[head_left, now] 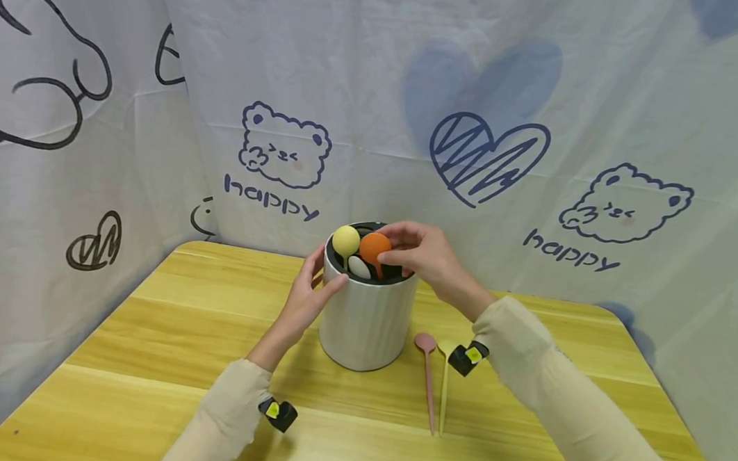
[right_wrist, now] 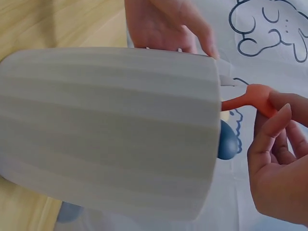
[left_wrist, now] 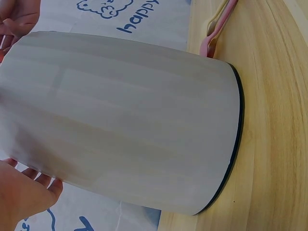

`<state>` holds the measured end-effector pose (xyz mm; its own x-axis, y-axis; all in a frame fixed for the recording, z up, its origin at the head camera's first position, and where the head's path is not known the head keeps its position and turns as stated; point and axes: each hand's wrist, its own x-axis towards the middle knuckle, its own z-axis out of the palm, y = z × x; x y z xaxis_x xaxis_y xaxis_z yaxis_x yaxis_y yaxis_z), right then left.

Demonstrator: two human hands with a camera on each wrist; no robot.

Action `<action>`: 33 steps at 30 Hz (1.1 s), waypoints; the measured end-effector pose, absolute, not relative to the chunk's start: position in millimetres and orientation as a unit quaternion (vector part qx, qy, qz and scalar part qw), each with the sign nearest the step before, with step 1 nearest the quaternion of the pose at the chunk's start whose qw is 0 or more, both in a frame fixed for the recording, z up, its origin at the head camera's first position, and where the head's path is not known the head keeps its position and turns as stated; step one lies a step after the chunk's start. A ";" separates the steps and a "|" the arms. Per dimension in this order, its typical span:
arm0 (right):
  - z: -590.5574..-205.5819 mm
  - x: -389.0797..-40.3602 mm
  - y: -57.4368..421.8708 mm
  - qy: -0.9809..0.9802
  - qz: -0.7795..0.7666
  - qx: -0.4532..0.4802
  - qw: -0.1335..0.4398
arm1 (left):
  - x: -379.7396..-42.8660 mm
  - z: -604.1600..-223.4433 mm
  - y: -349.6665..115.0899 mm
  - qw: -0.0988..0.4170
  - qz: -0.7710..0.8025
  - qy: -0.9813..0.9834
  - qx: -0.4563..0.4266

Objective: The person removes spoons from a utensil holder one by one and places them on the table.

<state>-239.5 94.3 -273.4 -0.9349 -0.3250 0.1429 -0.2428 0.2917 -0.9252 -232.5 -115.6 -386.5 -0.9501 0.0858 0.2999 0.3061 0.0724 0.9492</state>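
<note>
Right hand [head_left: 427,254] pinches orange spoon [head_left: 374,246] by its head; stem reaches into pot [head_left: 366,324]. Left hand [head_left: 306,295] spread wide, thumb and fingers touching pot's left side. Pot on counter [head_left: 150,344], pink spoon [head_left: 429,380] to its near right.

A screened-off tabletop corner, wider room hidden

I am at a wood-grain table [head_left: 200,347], closed in by white cloth [head_left: 378,64] printed with bears [head_left: 286,146], hearts [head_left: 483,76] and "happy"; the utensil pot [head_left: 367,321] before me looks like kitchenware, yet I cannot tell whether this is a home.
</note>
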 end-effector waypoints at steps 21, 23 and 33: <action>-251.2 -246.5 105.7 0.753 -0.617 -0.225 -0.048 | -239.4 -383.6 -117.1 0.076 -0.663 -0.732 -0.136; -249.4 -247.1 107.3 0.750 -0.620 -0.226 -0.054 | -240.1 -383.4 -117.2 0.074 -0.663 -0.733 -0.134; -238.7 -248.5 116.1 0.700 -0.666 -0.232 -0.108 | -243.7 -384.4 -118.0 0.068 -0.666 -0.731 -0.130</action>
